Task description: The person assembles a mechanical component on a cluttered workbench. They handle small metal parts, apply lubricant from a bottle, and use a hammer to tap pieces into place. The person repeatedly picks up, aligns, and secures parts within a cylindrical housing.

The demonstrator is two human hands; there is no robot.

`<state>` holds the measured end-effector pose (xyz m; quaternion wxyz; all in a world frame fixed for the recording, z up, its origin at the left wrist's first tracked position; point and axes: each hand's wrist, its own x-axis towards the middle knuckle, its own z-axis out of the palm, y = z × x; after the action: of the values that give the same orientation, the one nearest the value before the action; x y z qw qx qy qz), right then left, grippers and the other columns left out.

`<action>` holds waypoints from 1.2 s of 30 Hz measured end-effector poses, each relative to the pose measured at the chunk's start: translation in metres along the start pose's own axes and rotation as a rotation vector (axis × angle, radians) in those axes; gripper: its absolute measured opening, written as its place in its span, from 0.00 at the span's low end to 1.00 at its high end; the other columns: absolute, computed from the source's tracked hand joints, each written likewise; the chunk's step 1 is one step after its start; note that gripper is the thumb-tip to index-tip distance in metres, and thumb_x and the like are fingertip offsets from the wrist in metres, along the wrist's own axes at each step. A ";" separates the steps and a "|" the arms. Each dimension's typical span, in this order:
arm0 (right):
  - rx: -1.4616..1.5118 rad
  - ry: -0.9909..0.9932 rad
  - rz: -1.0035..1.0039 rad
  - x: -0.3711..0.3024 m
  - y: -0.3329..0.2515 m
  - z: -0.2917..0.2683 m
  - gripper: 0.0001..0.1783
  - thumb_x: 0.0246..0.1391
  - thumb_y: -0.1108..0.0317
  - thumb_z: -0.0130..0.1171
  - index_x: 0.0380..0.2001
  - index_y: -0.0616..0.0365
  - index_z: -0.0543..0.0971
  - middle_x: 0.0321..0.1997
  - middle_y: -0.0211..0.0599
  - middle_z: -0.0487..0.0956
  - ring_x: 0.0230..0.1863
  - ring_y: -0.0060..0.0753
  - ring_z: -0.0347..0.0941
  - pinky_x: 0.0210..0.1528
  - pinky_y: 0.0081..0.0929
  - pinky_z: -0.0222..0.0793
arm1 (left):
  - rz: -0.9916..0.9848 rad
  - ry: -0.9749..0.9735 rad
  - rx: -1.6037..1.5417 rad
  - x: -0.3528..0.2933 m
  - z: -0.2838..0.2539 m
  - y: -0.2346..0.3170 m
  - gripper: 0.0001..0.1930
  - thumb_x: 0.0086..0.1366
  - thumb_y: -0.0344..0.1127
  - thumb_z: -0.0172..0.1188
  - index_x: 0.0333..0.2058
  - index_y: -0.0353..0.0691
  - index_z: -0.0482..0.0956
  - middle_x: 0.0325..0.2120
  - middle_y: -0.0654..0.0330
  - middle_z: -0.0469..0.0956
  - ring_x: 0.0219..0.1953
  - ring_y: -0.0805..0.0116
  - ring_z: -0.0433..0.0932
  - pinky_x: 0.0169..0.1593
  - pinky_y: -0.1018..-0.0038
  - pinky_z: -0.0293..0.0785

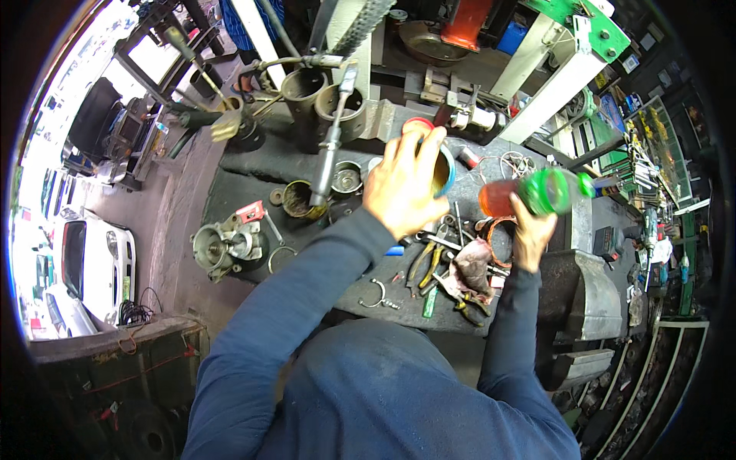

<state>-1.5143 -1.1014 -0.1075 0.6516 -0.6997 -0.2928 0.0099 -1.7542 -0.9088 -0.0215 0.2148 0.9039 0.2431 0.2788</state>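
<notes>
My left hand (405, 184) is closed around a round can (445, 170) with a blue rim; its fingers and thumb reach either side of it. The fingertips lie against a red round rim or lid (418, 125), and whether they touch it I cannot tell. To the right, my right hand (532, 234) grips a plastic bottle (502, 198), bright green at one end and holding reddish liquid at the other. The bottle is tilted nearly sideways above the bench and slightly blurred. Below the hands lie pliers (422, 264), a crumpled rag (471, 268) and an orange-brown ring (502, 239).
Metal cups (347, 178), an aluminium housing (222, 249) and a shock-absorber-like rod (328, 157) occupy the bench's left. Tall dark cylinders (303, 92) stand behind. A bench vise (475, 115) and white frame posts (556, 92) rise at the back. Tools hang at far right.
</notes>
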 end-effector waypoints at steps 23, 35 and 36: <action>-0.527 -0.996 -0.299 -0.070 -0.204 0.049 0.49 0.31 0.71 0.81 0.63 0.63 0.73 0.49 0.54 0.85 0.53 0.60 0.84 0.56 0.46 0.80 | -0.257 -0.572 -0.648 -0.190 -0.099 -0.037 0.38 0.64 0.42 0.76 0.68 0.34 0.73 0.60 0.44 0.79 0.63 0.48 0.79 0.65 0.54 0.77; -1.255 -1.161 -0.984 -0.127 -0.339 0.226 0.40 0.40 0.73 0.68 0.63 0.58 0.74 0.40 0.46 0.80 0.44 0.52 0.81 0.48 0.48 0.73 | -0.858 -0.003 -0.733 -0.384 -0.217 -0.121 0.32 0.67 0.35 0.76 0.67 0.38 0.76 0.59 0.53 0.82 0.58 0.61 0.82 0.63 0.63 0.78; -1.305 -1.174 -0.999 -0.132 -0.343 0.236 0.45 0.36 0.72 0.71 0.65 0.58 0.72 0.41 0.46 0.80 0.45 0.53 0.80 0.50 0.49 0.73 | -0.846 -0.044 -0.697 -0.387 -0.222 -0.128 0.32 0.66 0.35 0.76 0.66 0.38 0.76 0.58 0.53 0.82 0.58 0.60 0.82 0.62 0.63 0.78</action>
<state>-1.8531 -0.9502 0.1233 -0.1762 -0.6014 -0.7748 -0.0834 -2.2120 -0.9679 -0.0764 0.6000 0.6080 0.4742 0.2131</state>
